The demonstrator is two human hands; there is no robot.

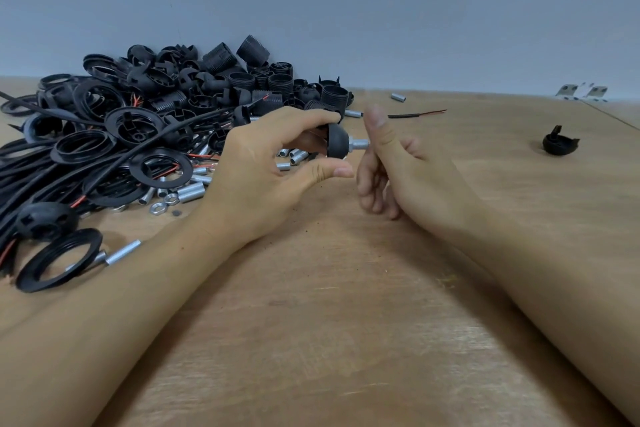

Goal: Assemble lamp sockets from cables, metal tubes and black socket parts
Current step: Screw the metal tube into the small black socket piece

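We see both forearms reaching in from the bottom edge over the wooden surface (329,322), the hands meeting just above it near the middle. The left hand (263,177) is turned palm-right, its fingers (311,120) arched over the top and the thumb underneath, grasping a black dome-shaped socket cap (336,141) by its rim. A short threaded metal tube (358,143) sticks out of the cap's rounded end and points right. The right hand (408,170) faces it with the thumb raised; the tube's tip meets the base of that thumb, but we cannot tell whether the right fingers, curled loosely downward, actually pinch the tube or only touch it.

No container is in sight; the parts lie loose. Behind and left of the left hand sits a pile of black socket parts (194,90), threaded shells, rings and caps heaped against the wall. Black cables (52,163) with red wire ends run across its left side. Loose metal tubes (190,191) and nuts (158,208) are scattered along its near edge. A black ring (59,260) lies beside the left forearm, resting over another tube. Well apart to the right, a single black cap piece (558,143) lies alone on the surface.
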